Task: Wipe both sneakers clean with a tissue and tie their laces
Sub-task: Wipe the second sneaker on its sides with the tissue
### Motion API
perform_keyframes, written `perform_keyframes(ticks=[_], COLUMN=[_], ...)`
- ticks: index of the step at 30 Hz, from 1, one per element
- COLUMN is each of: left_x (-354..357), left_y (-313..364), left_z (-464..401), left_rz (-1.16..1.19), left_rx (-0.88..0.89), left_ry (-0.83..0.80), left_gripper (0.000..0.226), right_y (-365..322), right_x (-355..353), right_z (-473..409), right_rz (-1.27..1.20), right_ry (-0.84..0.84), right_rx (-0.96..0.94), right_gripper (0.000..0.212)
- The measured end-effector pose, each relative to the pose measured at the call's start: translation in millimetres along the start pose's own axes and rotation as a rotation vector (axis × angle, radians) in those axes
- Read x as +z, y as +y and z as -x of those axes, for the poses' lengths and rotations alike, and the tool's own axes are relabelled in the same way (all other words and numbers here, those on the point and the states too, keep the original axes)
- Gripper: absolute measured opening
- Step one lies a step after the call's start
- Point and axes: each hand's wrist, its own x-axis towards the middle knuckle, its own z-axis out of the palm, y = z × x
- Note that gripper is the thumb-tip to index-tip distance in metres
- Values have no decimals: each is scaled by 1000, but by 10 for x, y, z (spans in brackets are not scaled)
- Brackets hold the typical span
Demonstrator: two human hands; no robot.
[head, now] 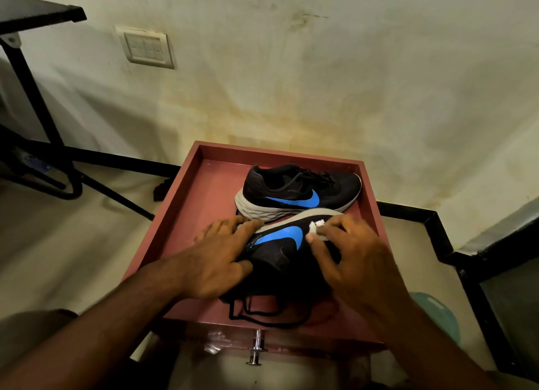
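Two black sneakers with blue side marks and grey-white soles lie in a reddish-brown drawer [186, 191]. The far sneaker [300, 189] stands upright on its sole, toe to the right, its laces bunched on top. The near sneaker [280, 243] is tipped on its side, sole facing away. My left hand [218, 252] rests spread over its heel end and holds it down. My right hand [350, 252] pinches a crumpled white tissue [316, 229] against the sneaker's side near the toe. Loose black laces [262, 316] trail from it toward the drawer's front.
The drawer has a metal knob [256, 348] on its front. A stained wall with a switch plate [147, 48] stands behind. A black metal table frame [38, 97] is at the left, a dark frame [466, 258] at the right, and a teal object [437, 313] on the floor.
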Motion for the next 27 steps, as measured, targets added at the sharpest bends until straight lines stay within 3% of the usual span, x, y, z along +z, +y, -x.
perform_keyframes(ticks=[4,6,8,12,16,18,21,24,27], left_x=[14,24,29,14,4,23,30,-6,-9], left_y=[-27,-41,-35,-21,-50,-70,-56,-16,-8], left_z=[-22,-4,17,-1,-24,-8,15,11,0], left_rz=[-19,-26,-31,1,5,-6,-5,9,3], left_rx=[2,10,13,1,6,14,9,-6,-5], left_ry=[9,5,5,2,8,6,-2,-12,-11], left_gripper=[90,90,90,90,94,96,92,89,90], right_y=[-281,-339,-257,-42,-275,-296,-81,136,61], right_x=[61,98,87,4,65,99,34,-32,-20], right_z=[173,181,96,-7,159,178,57,-40,47], right_rz=[-292,-298,-210,-30,-267,-305,-154,132,-69], right_ry=[-226,-213,-101,16,-211,-213,-63,65,-26], right_rx=[-218,-293,-230,-7,-249,-341,-175,17,5], right_gripper=[48,43,32,39,47,44,32,39,40])
